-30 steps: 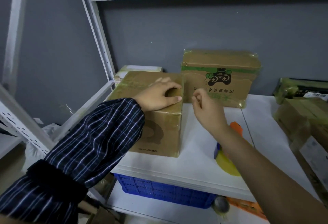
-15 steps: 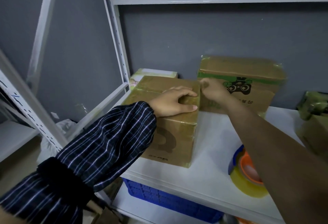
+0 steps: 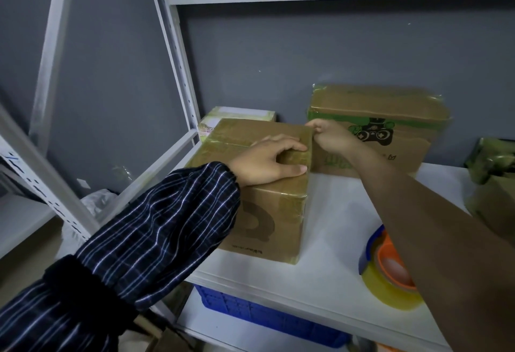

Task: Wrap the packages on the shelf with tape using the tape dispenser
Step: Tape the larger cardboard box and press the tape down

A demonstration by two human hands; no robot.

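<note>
Box (image 3: 267,220) in glossy tape stands at the front left of the white shelf (image 3: 334,229), and both our hands are on it. Our left hand (image 3: 267,162), in a dark checked sleeve (image 3: 156,226), clamps down on its top with bent fingers, the thumb along the front edge. Our right hand (image 3: 331,137) pinches at the back right corner; whether it holds tape or the corner itself we cannot tell. Near our right forearm lies the tape dispenser (image 3: 387,287), partly hidden. A second box (image 3: 376,106) with green print stands by the wall, a pale small box (image 3: 237,114) behind the first. A blue crate (image 3: 264,312) sits below the shelf.
</note>
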